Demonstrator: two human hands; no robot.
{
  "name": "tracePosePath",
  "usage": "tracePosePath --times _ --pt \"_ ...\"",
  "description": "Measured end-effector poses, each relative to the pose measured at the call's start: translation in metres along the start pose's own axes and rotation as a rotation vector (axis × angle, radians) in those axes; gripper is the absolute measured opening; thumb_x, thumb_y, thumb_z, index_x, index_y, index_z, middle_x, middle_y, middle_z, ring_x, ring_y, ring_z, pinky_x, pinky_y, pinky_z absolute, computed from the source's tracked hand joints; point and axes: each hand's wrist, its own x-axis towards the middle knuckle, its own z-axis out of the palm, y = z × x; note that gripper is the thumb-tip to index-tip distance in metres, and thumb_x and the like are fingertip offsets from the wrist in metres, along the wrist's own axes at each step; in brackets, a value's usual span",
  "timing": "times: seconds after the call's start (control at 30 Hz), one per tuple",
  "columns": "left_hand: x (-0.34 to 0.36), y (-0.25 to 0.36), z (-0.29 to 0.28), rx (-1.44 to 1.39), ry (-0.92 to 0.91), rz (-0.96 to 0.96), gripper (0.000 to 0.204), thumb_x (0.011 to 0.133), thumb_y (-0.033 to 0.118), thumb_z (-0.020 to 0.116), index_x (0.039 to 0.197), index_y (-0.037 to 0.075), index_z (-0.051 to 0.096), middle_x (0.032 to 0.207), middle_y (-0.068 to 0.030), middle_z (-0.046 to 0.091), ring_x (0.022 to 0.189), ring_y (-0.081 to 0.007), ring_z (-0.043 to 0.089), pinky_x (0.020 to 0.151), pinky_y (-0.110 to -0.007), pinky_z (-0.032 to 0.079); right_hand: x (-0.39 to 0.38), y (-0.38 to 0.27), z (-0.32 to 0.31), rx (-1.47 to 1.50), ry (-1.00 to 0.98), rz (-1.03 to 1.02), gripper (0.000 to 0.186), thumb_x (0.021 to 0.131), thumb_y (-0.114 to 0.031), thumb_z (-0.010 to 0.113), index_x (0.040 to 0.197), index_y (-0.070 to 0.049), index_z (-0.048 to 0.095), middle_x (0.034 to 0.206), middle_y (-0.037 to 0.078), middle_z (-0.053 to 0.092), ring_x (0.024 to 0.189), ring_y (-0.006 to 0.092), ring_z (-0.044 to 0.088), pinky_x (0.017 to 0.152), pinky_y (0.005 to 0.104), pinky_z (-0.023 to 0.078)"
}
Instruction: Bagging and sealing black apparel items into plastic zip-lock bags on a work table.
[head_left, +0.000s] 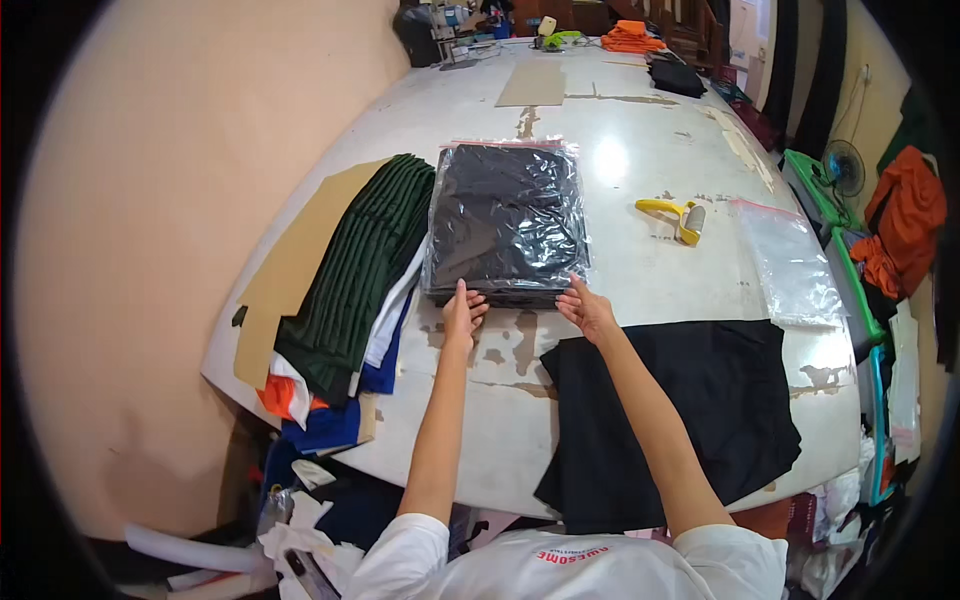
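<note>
One bare left hand (465, 314) and one bare right hand (592, 310) are resting at the near edge of a rectangular stack of folded black cloth in clear plastic bags (508, 215), which is lying in the upper middle of the frame. Its top bag is showing dark, flat cloth under shiny film that is wrinkling and throwing white glints, mostly towards the right side; a reddish strip is running along its top edge, and lower layers are peeping out at the bottom. Each thumb is standing apart from loosely bent fingers near a lower corner; whether either hand is pinching the film, I cannot tell. At lower right, a folded matte-black garment (730, 400) is spreading across the worn white tabletop (500, 430), partly under the right forearm. Right of centre, a yellow-handled tool with a grey cylinder (687, 218) is lying near a clear, flat plastic bag (795, 265). At left, overlapping dark green folded cloths (365, 260) are covering part of a brown card sheet (290, 245).
</note>
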Motion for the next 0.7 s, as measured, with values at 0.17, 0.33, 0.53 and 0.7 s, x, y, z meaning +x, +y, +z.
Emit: tracePosePath --times 0.17,0.33,0.53,0.7 --pt "0.015 -0.001 -0.003 -0.025 -0.001 -0.003 0.031 0.080 0.041 0.054 0.084 0.010 0.056 0.073 0.0007 0.059 0.062 -0.0097 0.057 0.052 -0.022 0.040 0.015 0.018 0.010 0.051 0.105 -0.029 0.042 0.073 -0.032 0.066 0.087 0.004 0.050 0.080 0.014 0.060 0.066 0.0190 0.060 0.057 0.0233 0.052" --pt "0.005 0.008 -0.007 -0.034 -0.044 0.064 0.024 0.081 0.031 0.057 0.082 0.007 0.060 0.076 -0.0028 0.063 0.060 -0.0088 0.057 0.050 -0.020 0.042 0.006 0.012 0.011 -0.039 0.079 -0.104 0.024 0.078 -0.021 0.061 0.080 0.002 0.053 0.074 0.013 0.061 0.061 0.0167 0.061 0.052 0.0223 0.052" --pt "-0.014 0.055 0.004 -0.037 -0.141 0.206 0.022 0.081 0.027 0.057 0.083 0.005 0.060 0.075 -0.0038 0.063 0.059 -0.0072 0.056 0.050 -0.018 0.043 -0.004 -0.030 0.019 -0.088 -0.042 -0.153 0.023 0.079 -0.020 0.059 0.084 0.001 0.053 0.081 0.011 0.060 0.067 0.0169 0.061 0.057 0.0248 0.052" --pt "-0.050 0.132 0.045 -0.052 -0.169 0.428 0.021 0.081 0.024 0.056 0.079 0.004 0.062 0.072 -0.0037 0.062 0.057 -0.0060 0.055 0.048 -0.016 0.042 -0.033 -0.124 0.046 -0.149 -0.228 -0.368 0.021 0.081 -0.022 0.056 0.087 -0.001 0.055 0.079 0.008 0.060 0.070 0.0149 0.059 0.061 0.0246 0.050"
